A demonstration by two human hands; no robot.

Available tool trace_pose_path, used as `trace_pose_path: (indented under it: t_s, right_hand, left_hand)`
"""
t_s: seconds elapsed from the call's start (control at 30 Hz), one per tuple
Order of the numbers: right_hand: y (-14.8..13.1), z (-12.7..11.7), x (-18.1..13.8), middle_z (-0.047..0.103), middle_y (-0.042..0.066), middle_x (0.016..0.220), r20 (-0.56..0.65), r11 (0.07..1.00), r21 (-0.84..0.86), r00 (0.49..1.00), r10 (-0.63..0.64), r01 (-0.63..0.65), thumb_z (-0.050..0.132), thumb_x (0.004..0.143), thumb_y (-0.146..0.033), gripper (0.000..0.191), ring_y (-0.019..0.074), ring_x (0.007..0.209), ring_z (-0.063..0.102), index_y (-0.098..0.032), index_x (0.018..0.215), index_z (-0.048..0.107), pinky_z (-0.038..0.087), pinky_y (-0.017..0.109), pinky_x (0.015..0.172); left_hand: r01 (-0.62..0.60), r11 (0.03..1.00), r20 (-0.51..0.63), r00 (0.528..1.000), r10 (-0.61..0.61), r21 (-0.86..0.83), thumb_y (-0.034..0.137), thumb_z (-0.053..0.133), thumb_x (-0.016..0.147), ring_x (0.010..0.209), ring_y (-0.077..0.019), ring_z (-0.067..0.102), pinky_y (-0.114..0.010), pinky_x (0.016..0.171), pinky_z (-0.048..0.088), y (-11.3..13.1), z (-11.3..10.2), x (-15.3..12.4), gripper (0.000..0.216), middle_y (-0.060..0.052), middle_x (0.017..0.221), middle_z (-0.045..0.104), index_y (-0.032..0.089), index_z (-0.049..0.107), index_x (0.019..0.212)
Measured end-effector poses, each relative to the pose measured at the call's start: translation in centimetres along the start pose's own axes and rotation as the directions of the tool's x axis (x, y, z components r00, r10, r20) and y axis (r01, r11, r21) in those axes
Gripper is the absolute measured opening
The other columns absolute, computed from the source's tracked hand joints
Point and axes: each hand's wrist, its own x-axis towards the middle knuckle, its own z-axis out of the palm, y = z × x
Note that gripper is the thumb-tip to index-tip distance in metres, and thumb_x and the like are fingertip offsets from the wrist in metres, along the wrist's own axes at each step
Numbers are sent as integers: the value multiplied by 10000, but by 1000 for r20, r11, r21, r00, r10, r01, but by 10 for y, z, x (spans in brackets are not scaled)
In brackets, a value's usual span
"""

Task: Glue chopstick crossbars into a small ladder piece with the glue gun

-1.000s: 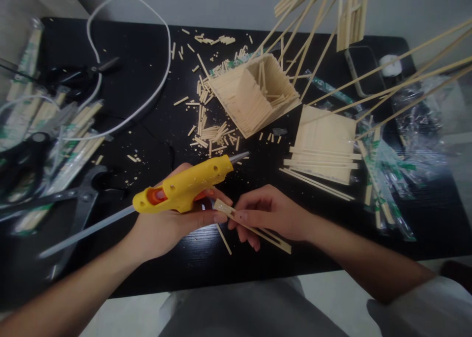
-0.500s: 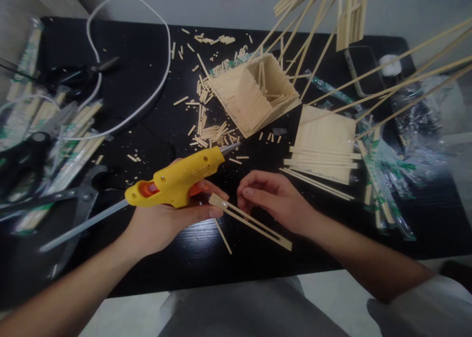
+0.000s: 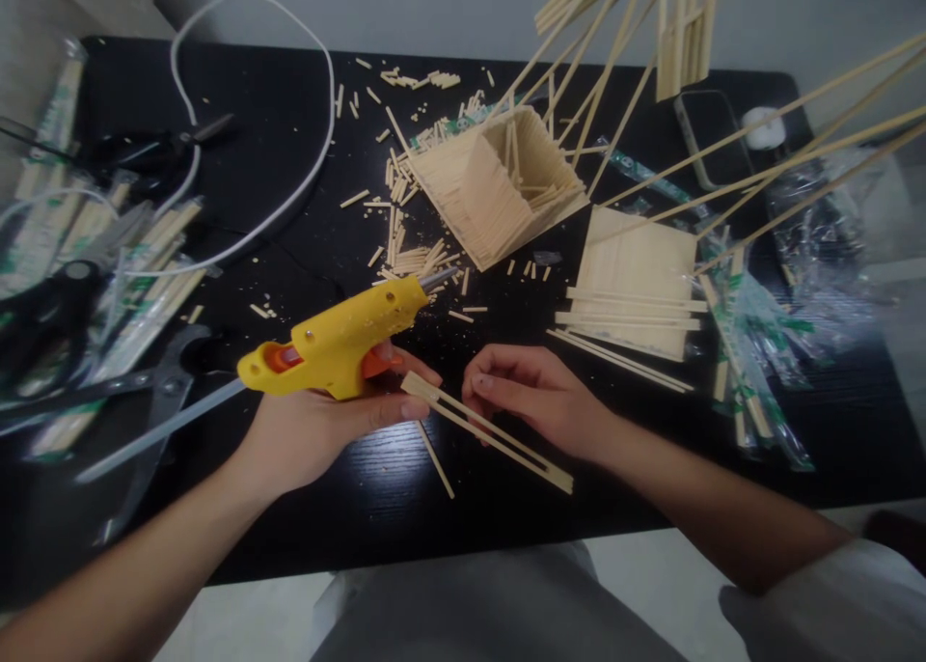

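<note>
My left hand point(image 3: 318, 430) is closed around a yellow hot glue gun point(image 3: 340, 339), whose nozzle points up and right toward a heap of cut stick bits. The same hand's thumb and fingertips pinch one end of a glued pair of bamboo sticks point(image 3: 521, 455) that slants down to the right above the black table point(image 3: 275, 112). My right hand point(image 3: 539, 401) hovers over the middle of those sticks with its fingers curled; I see nothing in them. A single loose stick point(image 3: 438, 464) lies on the table below both hands.
A stick-built box point(image 3: 499, 189) and a flat stick panel point(image 3: 637, 281) lie beyond my hands. Long sticks point(image 3: 680, 35) jut in from the top right. A white cable point(image 3: 318, 131), pliers point(image 3: 155, 392), scissors point(image 3: 50, 295), a phone point(image 3: 705, 136) and wrappers point(image 3: 752, 324) crowd the table.
My right hand let go of the stick pair, lifted off and now hovers just above it. My left hand with the glue gun and the sticks shifted slightly up and left.
</note>
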Motion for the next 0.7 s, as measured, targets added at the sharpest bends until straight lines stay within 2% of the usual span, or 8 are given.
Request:
trace_pose_path:
  t_s: [0.17,0.4,0.6,0.7]
  right_hand:
    - [-1,1,-1,756,-3,736,-20,998,-39,999,42,-43,874,967,-459,324,124,644,677,-170,877,758,530,241,632]
    - [-1,0,2,770,-10,742,-50,998,1,997,67,-67,978,847,-476,367,122,645,693,-176,877,768,566,245,650]
    - [0,1,0,756,2,742,1,998,48,1000,31,-31,884,966,-491,362,128,654,701,-168,871,752,573,245,655]
    - [0,1,-2,767,25,770,77,996,52,995,70,-74,794,1038,-538,419,135,660,712,-163,861,736,581,255,654]
  left_hand:
    - [22,999,-23,999,-23,-38,389,970,831,948,-252,802,-364,896,689,-1,0,-1,252,-47,990,844,216,802,904]
    - [38,992,-79,996,-48,-119,281,998,760,899,-261,830,-365,841,709,1,3,0,334,-48,941,854,218,699,895]
    - [25,988,-67,997,-36,-152,262,991,784,914,-218,833,-304,863,695,-1,1,0,331,-14,948,858,225,690,918]
    - [19,988,-76,997,-31,-156,258,1000,780,916,-202,835,-282,867,690,-3,0,-1,353,4,952,861,232,689,943]
